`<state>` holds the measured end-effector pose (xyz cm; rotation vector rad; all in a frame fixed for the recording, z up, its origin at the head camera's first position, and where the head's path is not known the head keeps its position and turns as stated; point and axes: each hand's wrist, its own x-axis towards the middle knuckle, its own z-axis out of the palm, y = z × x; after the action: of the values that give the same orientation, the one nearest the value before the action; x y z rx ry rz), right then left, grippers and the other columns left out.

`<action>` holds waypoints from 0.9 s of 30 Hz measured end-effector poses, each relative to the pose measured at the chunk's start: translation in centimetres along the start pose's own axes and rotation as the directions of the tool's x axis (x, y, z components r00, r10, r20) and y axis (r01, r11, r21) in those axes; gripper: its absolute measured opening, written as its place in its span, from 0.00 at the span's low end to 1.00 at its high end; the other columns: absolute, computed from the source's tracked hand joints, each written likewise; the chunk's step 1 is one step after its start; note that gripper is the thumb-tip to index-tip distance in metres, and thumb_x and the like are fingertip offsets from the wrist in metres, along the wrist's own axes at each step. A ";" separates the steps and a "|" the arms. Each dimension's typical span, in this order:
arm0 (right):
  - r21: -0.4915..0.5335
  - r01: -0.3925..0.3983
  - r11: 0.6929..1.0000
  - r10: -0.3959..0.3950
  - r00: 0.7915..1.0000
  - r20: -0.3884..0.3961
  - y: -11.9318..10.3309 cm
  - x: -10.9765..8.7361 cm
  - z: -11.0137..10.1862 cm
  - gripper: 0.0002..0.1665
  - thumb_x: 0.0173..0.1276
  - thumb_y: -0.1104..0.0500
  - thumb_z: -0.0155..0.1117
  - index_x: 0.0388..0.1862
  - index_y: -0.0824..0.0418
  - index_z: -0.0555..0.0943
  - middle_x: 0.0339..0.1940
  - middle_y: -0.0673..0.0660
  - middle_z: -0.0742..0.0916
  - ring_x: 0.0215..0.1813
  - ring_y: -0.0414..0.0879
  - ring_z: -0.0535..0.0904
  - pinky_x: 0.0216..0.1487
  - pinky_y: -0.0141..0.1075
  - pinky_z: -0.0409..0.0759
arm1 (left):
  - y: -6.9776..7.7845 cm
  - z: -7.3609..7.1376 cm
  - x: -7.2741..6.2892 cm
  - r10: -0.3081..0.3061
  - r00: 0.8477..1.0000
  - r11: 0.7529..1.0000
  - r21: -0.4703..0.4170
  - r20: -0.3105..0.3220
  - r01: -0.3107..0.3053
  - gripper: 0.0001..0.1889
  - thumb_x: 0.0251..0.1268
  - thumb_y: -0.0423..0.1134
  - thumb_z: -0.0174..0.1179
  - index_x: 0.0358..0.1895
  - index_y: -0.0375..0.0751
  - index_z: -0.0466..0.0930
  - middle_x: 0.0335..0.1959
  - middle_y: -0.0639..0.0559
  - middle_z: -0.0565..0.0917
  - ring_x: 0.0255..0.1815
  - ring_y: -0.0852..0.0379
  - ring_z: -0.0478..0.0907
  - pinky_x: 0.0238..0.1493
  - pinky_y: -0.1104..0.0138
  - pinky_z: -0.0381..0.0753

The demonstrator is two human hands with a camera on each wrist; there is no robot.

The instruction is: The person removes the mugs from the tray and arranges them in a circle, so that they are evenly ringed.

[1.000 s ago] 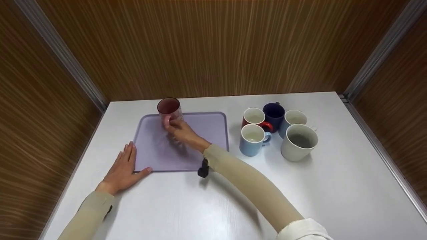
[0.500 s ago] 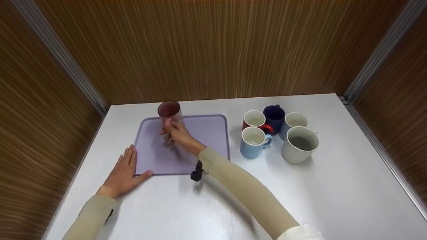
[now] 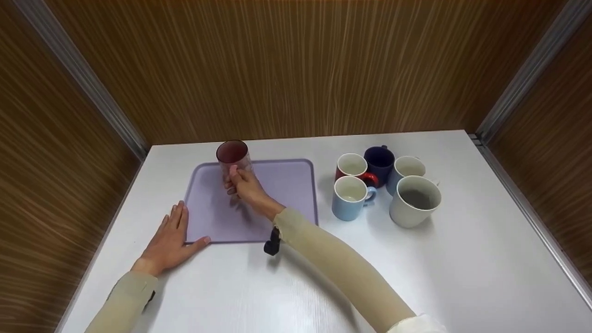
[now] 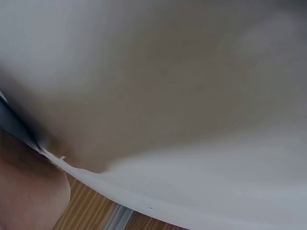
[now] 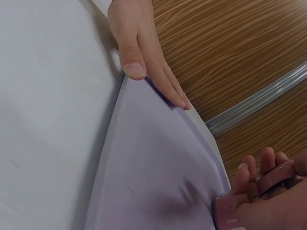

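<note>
A pink mug (image 3: pixel 232 155) stands upright at the back left part of the purple tray (image 3: pixel 282 199). My right hand (image 3: pixel 249 187) grips its handle from the front; in the right wrist view the fingers of that hand (image 5: pixel 273 196) are curled through the handle. My left hand (image 3: pixel 169 240) lies flat at the tray's front left corner, with straight fingers along the left side and the thumb across the front edge. In the left wrist view only a bit of skin (image 4: pixel 29 196) shows, and the fingers are out of sight.
Right of the tray stand a red mug (image 3: pixel 351 166), a dark blue mug (image 3: pixel 380 164), a light blue mug (image 3: pixel 348 203), another light blue mug (image 3: pixel 408 167) and a large white mug (image 3: pixel 409 210), close together. Wood-grain panels (image 3: pixel 296 69) enclose the white table (image 3: pixel 476 259) at the back and sides.
The fingers of my right hand have closed further round the pink mug's handle. The mug has hardly moved, and the left hand stays at the tray's corner. The head view has tipped slightly.
</note>
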<state>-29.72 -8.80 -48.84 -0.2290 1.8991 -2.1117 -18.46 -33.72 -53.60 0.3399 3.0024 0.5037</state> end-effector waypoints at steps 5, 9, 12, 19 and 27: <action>-0.041 0.042 0.998 -0.042 0.999 -0.009 0.2 -0.3 -0.4 0.29 0.90 0.45 0.45 0.48 0.70 0.80 0.36 0.56 0.83 0.36 0.45 0.80 0.48 0.49 0.85 | 0.1 -0.1 -0.1 -0.005 1.000 1.000 0.000 -0.002 0.005 0.63 0.71 0.74 0.56 0.85 0.24 0.41 0.89 0.31 0.38 0.89 0.31 0.35 0.87 0.38 0.42; -0.109 0.080 0.991 -0.081 0.997 -0.006 0.4 -0.6 -0.8 0.25 0.90 0.46 0.46 0.43 0.65 0.78 0.35 0.55 0.82 0.36 0.45 0.79 0.42 0.41 0.83 | 0.2 -0.1 -0.2 -0.006 1.000 1.000 -0.002 -0.003 0.006 0.63 0.71 0.75 0.56 0.85 0.25 0.41 0.89 0.32 0.38 0.89 0.31 0.35 0.87 0.38 0.42; -0.154 0.103 0.983 -0.105 0.994 -0.006 0.4 -0.8 -1.2 0.23 0.90 0.47 0.46 0.40 0.63 0.77 0.33 0.54 0.81 0.36 0.47 0.79 0.37 0.34 0.79 | 0.2 0.0 -0.2 -0.005 1.000 1.000 -0.001 -0.006 0.005 0.63 0.71 0.75 0.56 0.85 0.25 0.41 0.89 0.32 0.39 0.89 0.31 0.36 0.87 0.38 0.42; -0.205 0.136 0.969 -0.141 0.990 -0.010 0.5 -1.0 -1.7 0.25 0.90 0.47 0.47 0.34 0.62 0.74 0.29 0.56 0.78 0.29 0.42 0.72 0.29 0.29 0.70 | 0.0 -0.1 0.0 -0.008 1.000 1.000 0.012 -0.005 0.008 0.63 0.71 0.75 0.56 0.85 0.24 0.41 0.89 0.31 0.39 0.89 0.31 0.36 0.87 0.38 0.41; -0.201 0.142 0.969 -0.144 0.990 0.006 0.3 -1.5 -2.9 0.27 0.89 0.45 0.50 0.35 0.65 0.75 0.27 0.52 0.76 0.30 0.43 0.71 0.30 0.31 0.71 | 0.0 0.1 -0.1 -0.012 1.000 1.000 0.004 -0.007 0.012 0.63 0.71 0.75 0.56 0.85 0.24 0.41 0.89 0.31 0.39 0.89 0.30 0.36 0.87 0.38 0.41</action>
<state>-29.20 -5.58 -49.37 -0.4124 2.1621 -2.0087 -18.39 -33.73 -53.76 0.3210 3.0104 0.4986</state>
